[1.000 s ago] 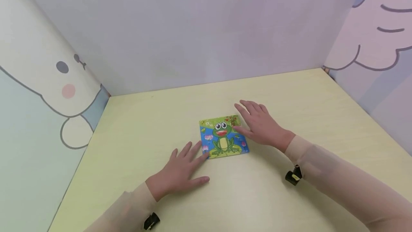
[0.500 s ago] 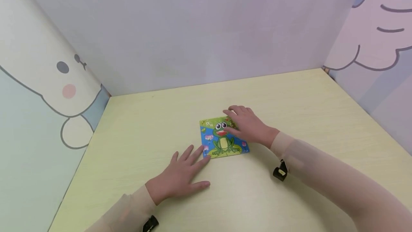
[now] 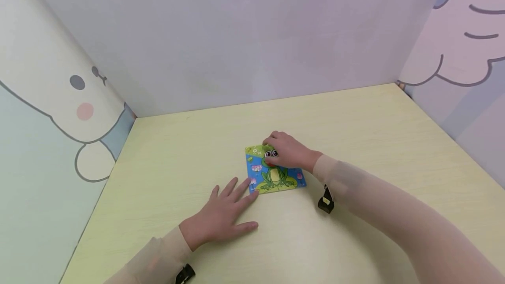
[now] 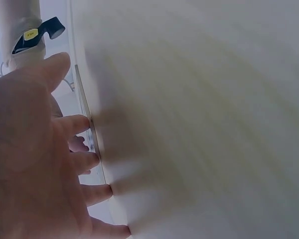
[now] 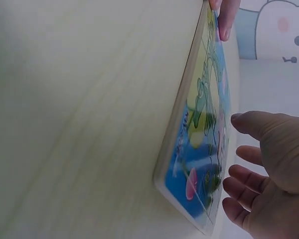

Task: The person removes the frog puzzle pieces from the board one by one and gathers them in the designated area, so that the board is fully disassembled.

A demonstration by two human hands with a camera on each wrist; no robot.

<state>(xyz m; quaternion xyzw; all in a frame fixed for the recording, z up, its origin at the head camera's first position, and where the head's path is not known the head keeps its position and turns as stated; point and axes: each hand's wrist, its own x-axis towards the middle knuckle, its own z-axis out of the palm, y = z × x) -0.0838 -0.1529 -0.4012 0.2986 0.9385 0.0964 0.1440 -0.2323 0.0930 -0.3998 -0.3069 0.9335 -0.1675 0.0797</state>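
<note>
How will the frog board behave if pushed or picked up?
Probably stiff: the frog board has a straight, solid-looking edge in the right wrist view. Pushed, it would likely slide rather than roll, being square and flat on the table. Its face shows some sheen, so it might be slightly slippery.

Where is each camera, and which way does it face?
Head: on the head, facing forward and down at the frog board; left hand and right hand show.
Left wrist: on that wrist, facing the tabletop; left hand and right sleeve show.
Right wrist: on that wrist, facing the board; both hands show.
Head and right wrist share the board.
</note>
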